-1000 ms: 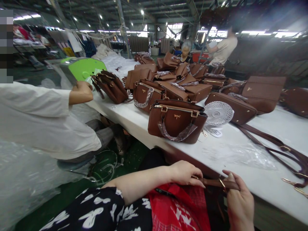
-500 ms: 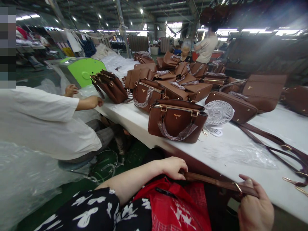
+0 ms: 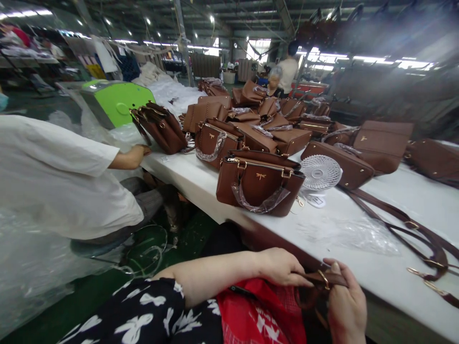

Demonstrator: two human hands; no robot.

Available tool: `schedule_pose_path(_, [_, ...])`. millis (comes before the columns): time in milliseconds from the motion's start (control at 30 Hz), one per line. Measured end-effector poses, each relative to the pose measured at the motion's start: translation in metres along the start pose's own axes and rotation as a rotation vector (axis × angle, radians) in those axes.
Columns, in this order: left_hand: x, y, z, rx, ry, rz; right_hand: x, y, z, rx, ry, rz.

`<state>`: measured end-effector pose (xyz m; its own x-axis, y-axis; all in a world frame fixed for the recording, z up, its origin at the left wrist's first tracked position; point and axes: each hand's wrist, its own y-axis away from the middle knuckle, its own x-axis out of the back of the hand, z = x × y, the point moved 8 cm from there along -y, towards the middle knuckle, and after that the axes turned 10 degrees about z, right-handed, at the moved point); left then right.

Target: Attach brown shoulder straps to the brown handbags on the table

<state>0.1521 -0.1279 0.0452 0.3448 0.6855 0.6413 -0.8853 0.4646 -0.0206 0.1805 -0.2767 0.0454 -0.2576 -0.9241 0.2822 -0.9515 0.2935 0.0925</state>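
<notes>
Over my lap, a brown leather strap (image 3: 315,276) with a gold buckle runs between my two hands. My left hand (image 3: 281,267) pinches it on one side of the buckle. On the other side my right hand (image 3: 346,298) grips it, thumb on top. Part of the strap hangs below in shadow. Beyond my hands, a brown handbag (image 3: 260,184) with a gold dragonfly emblem and plastic-wrapped handles stands upright at the table's near edge. More brown straps (image 3: 405,224) with gold clips lie on the table to the right.
A small white fan (image 3: 320,173) stands beside the handbag on the white table (image 3: 201,186). Crumpled clear plastic (image 3: 351,234) lies near it. Several brown handbags (image 3: 247,131) are piled behind. A co-worker in a white shirt (image 3: 53,177) sits at the left, near a green machine (image 3: 120,102).
My hands have come closer together, shortening the stretch of strap between them. My right hand moved left, and my left hand moved slightly right. The view has shifted a little.
</notes>
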Motion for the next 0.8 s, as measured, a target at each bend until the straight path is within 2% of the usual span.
schedule_pose_path(200, [0.004,0.012,-0.032,0.107,0.045,0.066,0.017,-0.020,0.021,-0.153,-0.290,0.153])
schedule_pose_path(333, [0.007,0.025,-0.053,0.183,0.010,0.084,0.024,-0.034,0.021,-0.170,-0.463,0.147])
schedule_pose_path(500, [0.011,0.032,-0.065,0.205,-0.062,0.100,0.031,-0.036,0.031,-0.290,-0.520,0.269])
schedule_pose_path(567, [0.013,0.033,-0.065,0.204,-0.051,0.099,0.032,-0.038,0.028,-0.279,-0.525,0.275])
schedule_pose_path(633, [0.012,0.033,-0.065,0.218,0.036,0.053,0.033,-0.041,0.017,-0.190,-0.552,0.220])
schedule_pose_path(700, [0.006,0.034,-0.063,0.261,0.221,-0.054,0.033,-0.042,0.005,-0.116,-0.553,0.152])
schedule_pose_path(800, [-0.004,0.032,-0.053,0.327,0.522,-0.209,0.027,-0.035,-0.007,-0.121,-0.493,0.064])
